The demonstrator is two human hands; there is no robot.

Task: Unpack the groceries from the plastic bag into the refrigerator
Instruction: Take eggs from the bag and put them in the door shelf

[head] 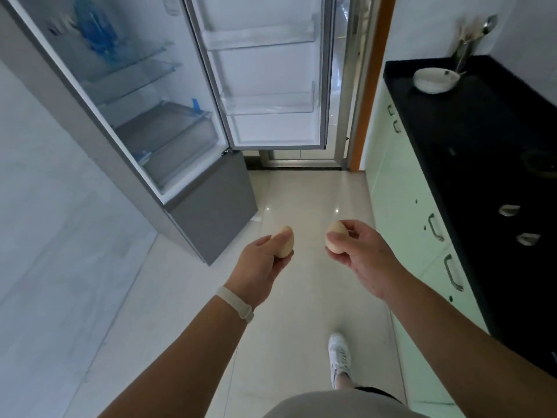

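Each of my hands holds one pale brown egg over the tiled floor. My left hand (262,260) grips an egg (286,242) whose upper part shows above the fingers. My right hand (363,254) pinches the other egg (336,237) between thumb and fingers. The refrigerator (144,122) stands ahead on the left, with its door (265,86) swung wide. Inside are glass shelves, a clear drawer (177,140) and something blue (96,28) on an upper shelf. The door's shelves hold nothing. No plastic bag is in view.
A black countertop (482,140) runs along the right over pale green cabinets (404,200); on it are a white bowl (435,79) and a utensil holder. A doorway with an orange frame (366,95) lies beyond the fridge door. My white shoe (340,357) is on the floor.
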